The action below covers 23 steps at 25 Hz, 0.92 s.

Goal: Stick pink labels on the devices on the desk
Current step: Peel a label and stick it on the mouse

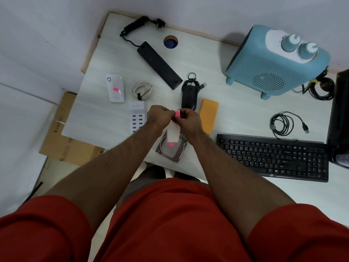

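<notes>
Over the desk's front middle, my left hand and my right hand meet and pinch a white label sheet that hangs down between them. A pink label shows at the sheet's top between my fingertips. Below the sheet lies a hard drive with a pink label on it. A white device at the left also carries a pink label. A white USB charger lies beside my left hand; a black mouse and an orange block lie past my right hand.
A black power strip and a coiled white cable lie further back. A blue heater stands at the back right, a black keyboard at the front right, a black cable between them. A cardboard box sits left of the desk.
</notes>
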Motion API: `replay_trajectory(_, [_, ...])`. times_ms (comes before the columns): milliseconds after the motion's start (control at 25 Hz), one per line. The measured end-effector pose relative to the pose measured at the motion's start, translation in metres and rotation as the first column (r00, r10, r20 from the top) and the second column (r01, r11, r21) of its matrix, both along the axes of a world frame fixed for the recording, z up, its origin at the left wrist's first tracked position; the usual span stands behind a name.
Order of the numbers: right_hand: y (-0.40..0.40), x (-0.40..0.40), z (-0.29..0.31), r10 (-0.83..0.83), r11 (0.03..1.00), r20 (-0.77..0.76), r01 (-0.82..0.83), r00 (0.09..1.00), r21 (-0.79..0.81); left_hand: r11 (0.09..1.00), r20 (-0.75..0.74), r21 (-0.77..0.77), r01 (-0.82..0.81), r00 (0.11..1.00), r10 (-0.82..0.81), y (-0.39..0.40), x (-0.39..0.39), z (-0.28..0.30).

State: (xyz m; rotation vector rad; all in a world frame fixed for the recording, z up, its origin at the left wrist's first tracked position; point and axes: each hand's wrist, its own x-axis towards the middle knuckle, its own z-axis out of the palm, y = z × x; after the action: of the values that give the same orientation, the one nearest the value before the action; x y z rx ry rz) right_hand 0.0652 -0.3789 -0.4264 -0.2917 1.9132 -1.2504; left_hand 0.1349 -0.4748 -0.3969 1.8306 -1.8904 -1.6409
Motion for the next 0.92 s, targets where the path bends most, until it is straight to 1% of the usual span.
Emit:
replay_trajectory(80, [-0.002,0.000,-0.003,0.019,0.999,-0.067,-0.017,0.998,0.037,0.998,-0.012,0.050,-0.036,0.999,0.036,-0.001,-0.001,0.001])
replay_trajectory(120, [-0.002,-0.001,-0.005,0.009,0.999,-0.070,-0.006,0.998,0.052,0.996,-0.017,0.069,-0.057,0.998,0.059,-0.002,-0.001,0.001])
replay_trajectory(160, [-0.003,-0.002,-0.007,-0.016,0.998,-0.049,0.019,0.999,0.065,0.993,-0.027,0.086,-0.078,0.996,0.080,-0.002,-0.001,0.000])
replay_trajectory(320, [-0.003,-0.003,-0.007,-0.143,0.984,0.122,0.129,0.982,0.121,0.978,-0.062,0.148,-0.151,0.985,0.161,0.002,0.001,-0.006])
replay_trajectory(440, [-0.005,0.001,-0.008,-0.208,0.967,0.126,0.185,0.970,0.176,0.963,-0.069,0.154,-0.223,0.969,0.236,0.006,0.004,-0.015])
replay_trajectory(520, [-0.005,0.002,-0.010,-0.229,0.944,0.071,0.204,0.971,0.258,0.955,-0.053,0.144,-0.259,0.962,0.269,0.008,0.006,-0.022])
replay_trajectory(600, [-0.002,0.001,-0.013,-0.173,0.927,-0.005,0.165,0.985,0.338,0.952,-0.043,0.134,-0.275,0.958,0.283,0.008,0.009,-0.026])
replay_trajectory(760, [0.007,0.000,-0.018,0.071,0.909,-0.103,-0.022,0.992,0.416,0.970,-0.018,0.094,-0.225,0.974,0.228,0.010,0.012,-0.034])
replay_trajectory(920, [0.010,-0.002,-0.025,0.156,0.894,-0.185,-0.060,0.970,0.444,0.982,-0.003,0.063,-0.177,0.984,0.178,0.009,0.008,-0.037])
